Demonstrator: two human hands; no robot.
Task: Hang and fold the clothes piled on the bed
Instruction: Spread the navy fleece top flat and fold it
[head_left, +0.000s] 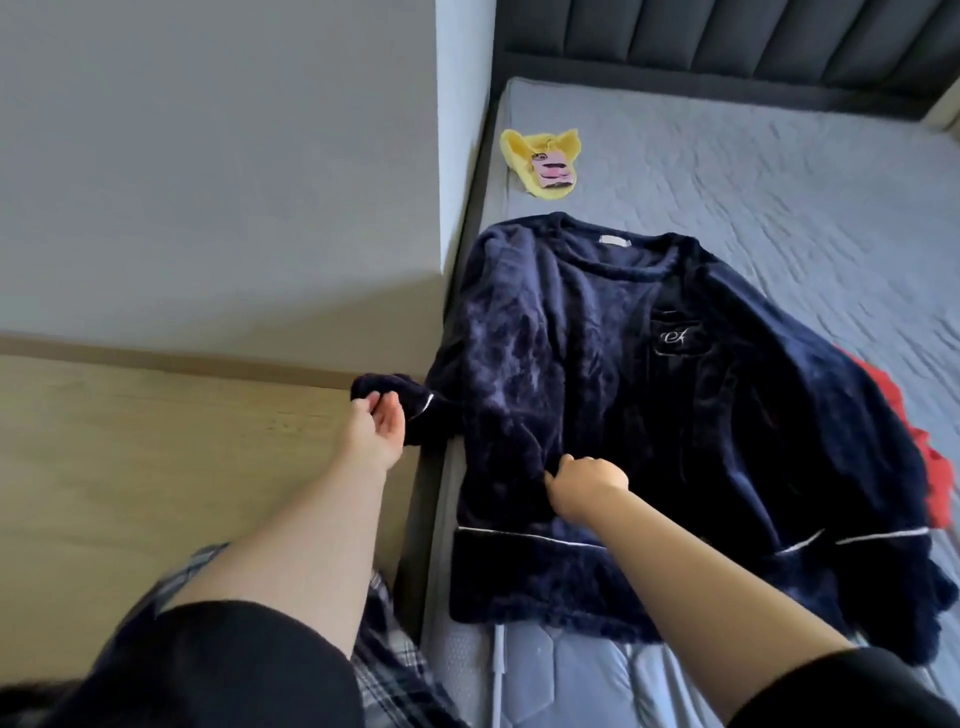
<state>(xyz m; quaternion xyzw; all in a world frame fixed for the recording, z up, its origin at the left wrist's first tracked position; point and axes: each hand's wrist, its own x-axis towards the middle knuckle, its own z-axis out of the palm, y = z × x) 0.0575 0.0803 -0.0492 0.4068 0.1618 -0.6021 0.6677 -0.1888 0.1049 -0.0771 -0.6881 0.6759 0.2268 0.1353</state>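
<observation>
**At the bed's near corner: a sleeve fold in hand**

On the grey quilted bed (779, 182) the navy top (623, 415) lies spread flat, front up, neckline toward the padded headboard (727, 36). Its hem is at the near edge of the mattress. The left hand (374, 421) holds the sleeve cuff (384, 387) out past the side of the bed, over the wooden floor (156, 441), its fingers curled onto the cuff. The right hand (582, 483) rests low on the body of the top, its fingers bunched and pinching a fold of the cloth.

This looks like the folding step, with the garment laid out and the first sleeve about to be brought in. The next move likely calls for the left hand to carry the cuff across the chest while the right pins the body so it does not drag.

The top is a thick, plush fleece with a soft sheen and pale piping at the cuffs and hem band. A chest pocket carries a stitched monogram. It should drape heavily and hold a fold loosely. A red garment (935, 467) lies crumpled at its far side, partly under it. A yellow cloth (540, 156) lies well apart, near the headboard.
</observation>
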